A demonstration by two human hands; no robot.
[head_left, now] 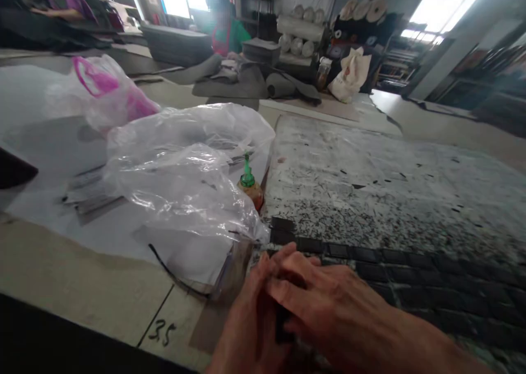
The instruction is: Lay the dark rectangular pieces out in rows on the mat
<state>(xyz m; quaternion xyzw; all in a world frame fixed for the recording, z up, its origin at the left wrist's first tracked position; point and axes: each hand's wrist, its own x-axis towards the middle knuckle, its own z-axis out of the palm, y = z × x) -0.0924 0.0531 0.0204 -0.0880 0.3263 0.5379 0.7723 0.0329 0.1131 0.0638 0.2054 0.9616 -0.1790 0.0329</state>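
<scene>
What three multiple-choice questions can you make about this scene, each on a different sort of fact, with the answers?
1. Where does the green-nozzled bottle stand?
A. On a shelf
B. Against the clear plastic bag
C. In a person's hand

2. What colour are the handles of the other plastic bag?
A. Green
B. Black
C. Pink

3. How are the left hand and right hand?
A. Together, overlapping
B. Far apart
C. Both on the bottle

1: B, the bottle meets the bag's edge.
2: C, pink shows on the handles.
3: A, the hands meet at the bottom of the view.
</scene>
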